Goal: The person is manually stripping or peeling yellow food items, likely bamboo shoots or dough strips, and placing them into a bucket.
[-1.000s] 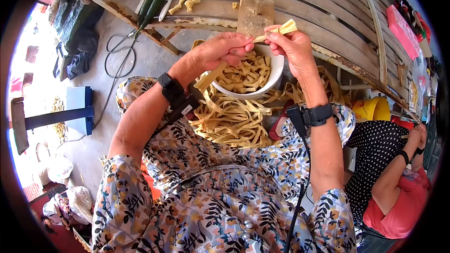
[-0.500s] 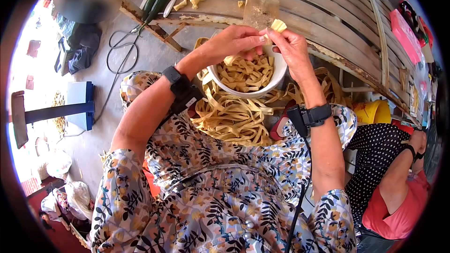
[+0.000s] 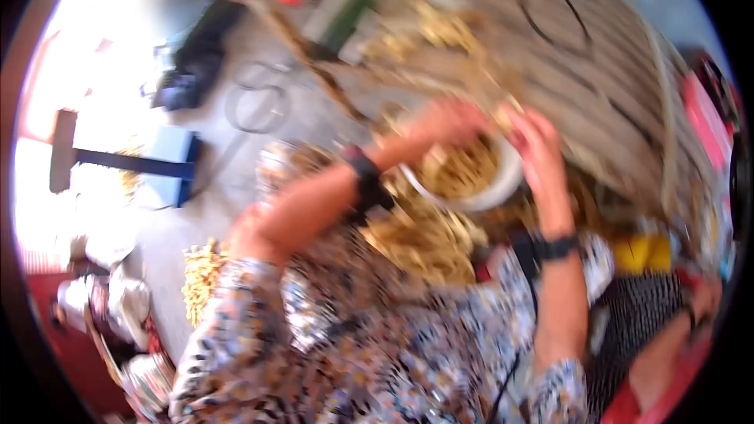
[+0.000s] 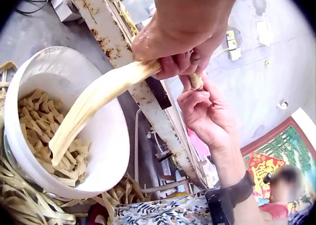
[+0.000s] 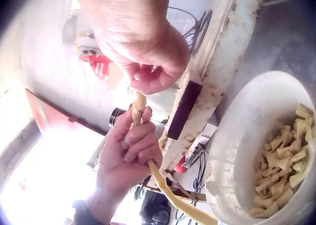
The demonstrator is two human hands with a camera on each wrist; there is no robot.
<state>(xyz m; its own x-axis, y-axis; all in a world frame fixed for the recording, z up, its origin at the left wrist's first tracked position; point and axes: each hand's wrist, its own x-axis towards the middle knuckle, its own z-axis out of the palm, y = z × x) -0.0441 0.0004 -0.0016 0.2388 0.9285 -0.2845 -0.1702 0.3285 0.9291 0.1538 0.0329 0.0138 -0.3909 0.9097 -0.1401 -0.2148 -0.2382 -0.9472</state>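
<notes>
A long, flat, pale yellow strip [image 4: 98, 96], which looks like tofu skin, runs through the curled fingers of my left hand [image 3: 452, 122], its loose tail hanging beside the bucket. My right hand [image 3: 536, 137] pinches the strip's short end between thumb and fingers. A narrow, bunched part of the strip [image 5: 138, 106] spans the small gap between the hands. Below them stands a white bucket [image 4: 118, 136], partly filled with short knotted yellow pieces [image 5: 284, 170]. More long strips [image 3: 424, 243] lie heaped on the floor in front of the bucket.
Beyond the hands stands a slatted wooden bench [image 3: 565, 71] with a rusty metal edge, bearing yellow pieces [image 3: 448, 27]. Small yellow pieces [image 3: 203, 279] lie on the floor at the left. Another person's arm [image 3: 667, 345] and a yellow container [image 3: 640, 253] are at the right.
The head view has swung, shifting the scene right and down, and is blurred now. Both hands stay close together over the bucket, still holding the strip.
</notes>
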